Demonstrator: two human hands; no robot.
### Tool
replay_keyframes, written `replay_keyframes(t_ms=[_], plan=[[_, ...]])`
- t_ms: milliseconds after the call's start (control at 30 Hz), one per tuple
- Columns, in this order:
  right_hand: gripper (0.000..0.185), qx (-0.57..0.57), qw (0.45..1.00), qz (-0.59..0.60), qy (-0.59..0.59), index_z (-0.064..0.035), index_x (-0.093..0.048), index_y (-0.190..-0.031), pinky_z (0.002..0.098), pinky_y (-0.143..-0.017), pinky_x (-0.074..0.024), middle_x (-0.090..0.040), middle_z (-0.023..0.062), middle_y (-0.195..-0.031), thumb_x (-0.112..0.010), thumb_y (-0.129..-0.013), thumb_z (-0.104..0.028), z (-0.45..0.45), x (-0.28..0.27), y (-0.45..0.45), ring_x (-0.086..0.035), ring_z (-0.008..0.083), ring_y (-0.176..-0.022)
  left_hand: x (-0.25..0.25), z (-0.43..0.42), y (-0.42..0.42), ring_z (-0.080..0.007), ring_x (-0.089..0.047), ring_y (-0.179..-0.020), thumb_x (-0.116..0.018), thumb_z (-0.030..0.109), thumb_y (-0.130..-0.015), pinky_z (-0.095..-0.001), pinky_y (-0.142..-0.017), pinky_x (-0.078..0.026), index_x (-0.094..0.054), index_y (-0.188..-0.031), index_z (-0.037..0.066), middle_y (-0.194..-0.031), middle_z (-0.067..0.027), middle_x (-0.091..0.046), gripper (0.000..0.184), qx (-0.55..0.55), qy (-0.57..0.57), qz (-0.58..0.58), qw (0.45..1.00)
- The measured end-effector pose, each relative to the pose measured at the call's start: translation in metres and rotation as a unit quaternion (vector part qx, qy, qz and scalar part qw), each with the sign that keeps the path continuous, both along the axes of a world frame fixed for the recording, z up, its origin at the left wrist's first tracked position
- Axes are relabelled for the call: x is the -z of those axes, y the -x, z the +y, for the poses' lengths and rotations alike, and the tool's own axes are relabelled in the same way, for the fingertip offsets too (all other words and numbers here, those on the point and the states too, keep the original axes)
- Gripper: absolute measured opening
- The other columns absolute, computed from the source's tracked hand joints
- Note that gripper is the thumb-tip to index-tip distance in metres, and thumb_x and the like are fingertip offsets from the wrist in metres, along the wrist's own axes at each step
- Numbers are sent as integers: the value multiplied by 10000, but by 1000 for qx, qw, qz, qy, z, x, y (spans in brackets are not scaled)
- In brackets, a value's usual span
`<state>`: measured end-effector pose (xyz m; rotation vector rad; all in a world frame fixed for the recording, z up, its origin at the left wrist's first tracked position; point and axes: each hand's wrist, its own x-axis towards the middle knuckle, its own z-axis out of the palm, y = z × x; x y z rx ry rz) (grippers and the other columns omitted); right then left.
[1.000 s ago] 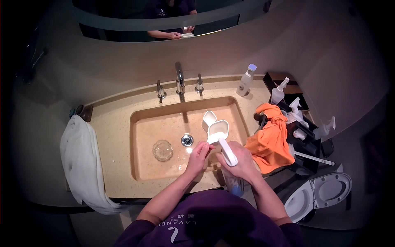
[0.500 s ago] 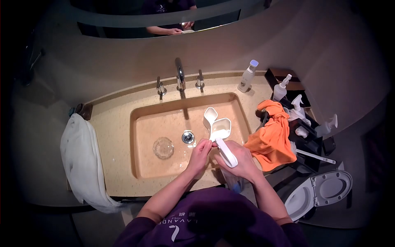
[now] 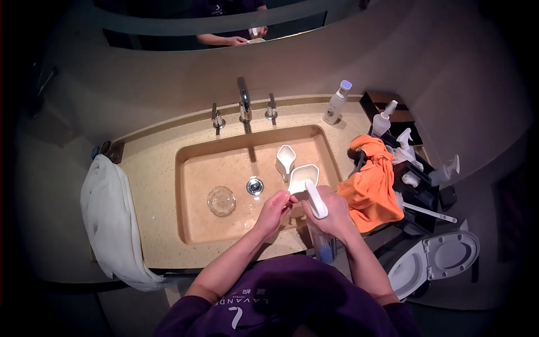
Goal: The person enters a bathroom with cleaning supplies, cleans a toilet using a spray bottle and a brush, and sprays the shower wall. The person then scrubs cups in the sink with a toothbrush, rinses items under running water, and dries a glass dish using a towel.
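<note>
Over the sink's near right part, my left hand (image 3: 274,211) is closed, its fingertips pinching the narrow end of a white scoop-shaped cup (image 3: 304,175). The cup's hollow faces up, toward the camera. My right hand (image 3: 334,213) is wrapped around the neck of a spray bottle (image 3: 317,202), its white trigger head close above the cup. Below that hand hangs the bottle's clear body, with something blue near its base. A second white scoop-shaped cup (image 3: 286,158) lies in the sink (image 3: 224,160), just beyond the held one. A round clear glass dish (image 3: 221,201) rests left of the drain (image 3: 255,186).
A faucet (image 3: 244,101) stands behind the sink, with a white bottle (image 3: 337,104) to its right. An orange cloth (image 3: 370,191) drapes over a black caddy (image 3: 418,202) holding several bottles. A white towel (image 3: 112,219) hangs at left; a toilet (image 3: 410,269) is lower right.
The spray bottle has shifted slightly right and turned, showing more of its clear body. The held cup has risen a little, apart from the other cup, and its opening looks wider.
</note>
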<state>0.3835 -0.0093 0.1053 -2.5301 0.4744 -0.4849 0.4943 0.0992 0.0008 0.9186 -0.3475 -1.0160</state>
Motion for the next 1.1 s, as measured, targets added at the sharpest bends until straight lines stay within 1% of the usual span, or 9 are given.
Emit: replay_keyframes(t_ms=[67,167,267,467,700,767,900,1033,1100], plan=[[263,31,999,24,26,-35,-576,-891,398,-610,-469,-575,152,-781,-639,-743,-243,-1,-3,4,-579,339,-713,-5,2,2,-77,-470,-766,-436,238,-945,-212,-735,-384,-575,-886,47,-844,-3,-519,243,-19,-7,-37,999],[259,58,998,-15,18,-38,-571,-875,398,-608,-466,-570,152,-756,-637,-739,-248,-3,-3,8,-577,342,-705,-14,8,-4,-109,-476,-827,-442,219,-937,-241,-779,-382,-592,-851,39,-867,-25,-528,250,-40,-118,-264,956],[256,17,1000,12,22,-36,-568,-869,395,-608,-464,-567,151,-745,-639,-738,-244,-5,-2,11,-577,340,-701,-11,5,-5,-166,-527,-796,-502,191,-901,-266,-710,-423,-608,-843,-5,-845,-82,-534,231,-117,-113,-364,917],[258,-55,998,21,-16,-47,-575,-877,412,-607,-481,-580,142,-772,-632,-733,-254,6,-11,13,-587,337,-695,-11,7,-6,-261,-541,-814,-558,102,-843,-320,-714,-441,-598,-867,-16,-877,-126,-536,126,-195,-80,-513,832],[269,-53,997,57,10,-54,-572,-902,405,-612,-484,-583,141,-818,-631,-740,-260,11,0,9,-589,331,-706,-13,9,-2,-269,-534,-827,-578,36,-810,-329,-722,-440,-595,-864,-19,-867,-122,-538,80,-222,-66,-559,796],[271,-58,998,20,-13,-55,-570,-902,405,-611,-484,-584,139,-816,-628,-738,-263,11,-2,7,-589,333,-711,-11,10,-1,-274,-528,-830,-587,34,-801,-335,-720,-435,-592,-858,-21,-869,-122,-533,80,-222,-70,-557,797],[283,-61,998,4,-11,-57,-571,-920,412,-615,-484,-587,138,-820,-623,-737,-266,13,2,-2,-589,337,-719,-11,12,2,-268,-525,-820,-582,41,-810,-329,-719,-433,-589,-873,-21,-879,-122,-532,90,-206,-77,-535,815],[300,-56,994,95,-5,-56,-573,-952,416,-632,-480,-586,136,-825,-618,-741,-264,12,2,-5,-586,337,-729,-7,17,1,-233,-529,-811,-559,63,-835,-316,-709,-431,-585,-884,-23,-874,-106,-531,103,-210,-105,-489,840],[302,-53,997,44,-21,-55,-574,-952,405,-638,-479,-584,137,-823,-621,-742,-266,2,4,-5,-585,334,-735,-2,19,-6,-182,-525,-811,-519,112,-875,-297,-686,-434,-584,-878,-19,-866,-85,-525,147,-208,-134,-418,874]])
